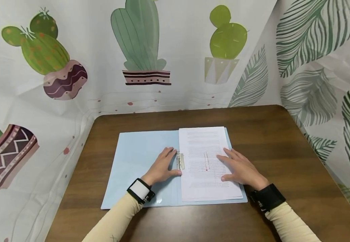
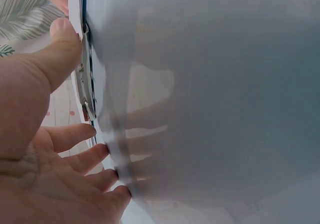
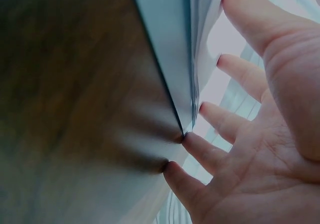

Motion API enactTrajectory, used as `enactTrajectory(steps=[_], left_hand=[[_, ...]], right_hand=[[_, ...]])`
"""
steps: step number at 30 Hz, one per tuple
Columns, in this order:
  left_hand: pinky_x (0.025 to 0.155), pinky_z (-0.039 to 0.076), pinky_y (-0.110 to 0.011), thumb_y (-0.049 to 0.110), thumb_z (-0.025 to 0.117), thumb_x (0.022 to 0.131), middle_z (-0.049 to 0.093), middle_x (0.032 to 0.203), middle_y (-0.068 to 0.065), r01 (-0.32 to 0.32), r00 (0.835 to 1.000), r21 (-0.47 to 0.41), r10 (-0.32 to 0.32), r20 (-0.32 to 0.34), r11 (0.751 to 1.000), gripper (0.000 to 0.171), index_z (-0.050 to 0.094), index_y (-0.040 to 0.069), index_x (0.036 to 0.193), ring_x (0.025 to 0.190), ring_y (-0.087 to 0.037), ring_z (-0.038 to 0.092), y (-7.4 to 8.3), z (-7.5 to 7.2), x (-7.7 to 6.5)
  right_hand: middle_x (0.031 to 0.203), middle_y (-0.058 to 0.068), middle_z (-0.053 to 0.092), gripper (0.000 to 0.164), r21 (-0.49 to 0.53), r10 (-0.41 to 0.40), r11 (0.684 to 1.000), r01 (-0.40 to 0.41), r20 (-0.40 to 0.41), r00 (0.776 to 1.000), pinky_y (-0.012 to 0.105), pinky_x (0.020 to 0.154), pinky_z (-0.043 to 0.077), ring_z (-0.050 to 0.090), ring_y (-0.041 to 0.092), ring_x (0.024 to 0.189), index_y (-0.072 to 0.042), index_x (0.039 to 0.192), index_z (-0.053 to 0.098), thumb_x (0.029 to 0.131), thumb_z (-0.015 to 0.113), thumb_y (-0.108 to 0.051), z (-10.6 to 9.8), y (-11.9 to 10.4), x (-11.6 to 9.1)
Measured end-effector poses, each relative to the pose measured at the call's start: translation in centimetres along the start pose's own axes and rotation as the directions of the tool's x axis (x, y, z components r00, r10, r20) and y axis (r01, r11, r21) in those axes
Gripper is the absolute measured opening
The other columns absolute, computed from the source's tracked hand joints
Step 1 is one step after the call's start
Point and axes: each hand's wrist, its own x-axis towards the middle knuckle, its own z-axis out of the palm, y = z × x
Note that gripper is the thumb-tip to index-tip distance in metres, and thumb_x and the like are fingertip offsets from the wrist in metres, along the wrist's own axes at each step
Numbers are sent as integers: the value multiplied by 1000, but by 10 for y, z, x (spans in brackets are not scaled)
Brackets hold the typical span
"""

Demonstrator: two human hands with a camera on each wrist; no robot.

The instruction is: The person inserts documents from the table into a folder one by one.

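A light blue folder (image 1: 146, 151) lies spread flat on the wooden table. On its right half rests a stack of printed paper (image 1: 199, 188) with red marks in the middle. The metal clip (image 1: 180, 161) sits along the folder's spine at the paper's left edge. My left hand (image 1: 161, 168) is over the folder's left half, its thumb beside the clip and its fingers spread. In the left wrist view, the fingertips (image 2: 102, 149) meet the glossy folder surface. With fingers spread, my right hand (image 1: 243, 169) touches the paper's right side; its lower fingertips (image 3: 172, 166) reach the folder's edge and table.
The brown table (image 1: 284, 151) extends around the folder on all sides. Behind it hangs a white cloth (image 1: 187, 40) printed with cacti, with leaf prints on the right. Each wrist wears a black strap (image 1: 269, 198).
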Motion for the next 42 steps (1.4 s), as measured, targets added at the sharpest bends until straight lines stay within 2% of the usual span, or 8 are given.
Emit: enactTrajectory(steps=[9, 14, 18, 22, 27, 35, 39, 42], left_hand=[[120, 22, -60, 48, 80, 87, 35, 161, -23, -9, 999, 26, 10, -39, 1000, 91, 42, 2, 155, 152, -43, 24, 1, -1, -12], [115, 21, -70, 45, 79, 89, 32, 161, -27, 44, 988, 94, -30, -150, 995, 87, 41, 3, 156, 149, -50, 25, -13, -23, -26], [110, 25, -74, 41, 78, 91, 36, 157, -33, 141, 957, 160, -93, -276, 977, 83, 43, 0, 153, 143, -57, 31, -39, -55, -45], [103, 36, -73, 36, 74, 95, 40, 150, -39, 282, 905, 134, -218, -364, 950, 77, 42, -6, 152, 134, -60, 41, -72, -91, -73], [94, 45, -68, 36, 63, 102, 49, 139, -41, 447, 848, 4, -423, -319, 894, 74, 37, -13, 150, 121, -59, 53, -105, -117, -105], [73, 55, -50, 26, 67, 100, 71, 108, -28, 427, 874, -61, -429, -230, 902, 44, 66, -10, 125, 94, -39, 69, -128, -118, -119], [69, 55, -47, 16, 70, 96, 73, 101, -24, 423, 880, -74, -429, -202, 903, 38, 67, -9, 124, 89, -36, 70, -126, -122, -121], [66, 53, -42, 11, 71, 95, 75, 93, -16, 395, 898, -83, -404, -177, 915, 39, 65, -8, 128, 82, -29, 69, -121, -132, -125]], right_hand=[[162, 24, 34, 87, -1, -16, 1000, 16, -20, 1000, 74, 109, 27, 27, 53, 147, -14, 150, 55, 76, 89, -42, 4, 0, -3], [162, 24, 33, 87, 12, -20, 1000, 21, -22, 1000, 74, 108, 28, 27, 53, 147, -15, 151, 54, 76, 89, -43, 6, 0, -3], [161, 25, 35, 87, 10, -29, 1000, 29, -33, 999, 74, 108, 29, 29, 54, 146, -14, 150, 55, 75, 89, -45, 7, 0, -4], [161, 26, 35, 86, 4, -38, 999, 38, -38, 999, 73, 108, 29, 30, 55, 145, -14, 150, 55, 76, 89, -45, 6, 0, -4], [160, 26, 36, 85, -6, -48, 999, 48, -46, 998, 74, 107, 30, 31, 56, 144, -14, 149, 55, 77, 88, -45, 3, 1, -4], [161, 25, 35, 86, 7, -29, 1000, 29, -42, 999, 74, 108, 28, 29, 54, 146, -14, 150, 55, 77, 89, -43, 3, 1, -5], [162, 25, 34, 85, 13, -28, 1000, 28, -39, 999, 74, 108, 28, 28, 54, 146, -15, 150, 54, 77, 89, -43, 4, 1, -5], [162, 24, 34, 85, 14, -30, 999, 31, -42, 999, 74, 108, 28, 29, 54, 146, -15, 150, 55, 77, 88, -44, 4, 1, -5]])
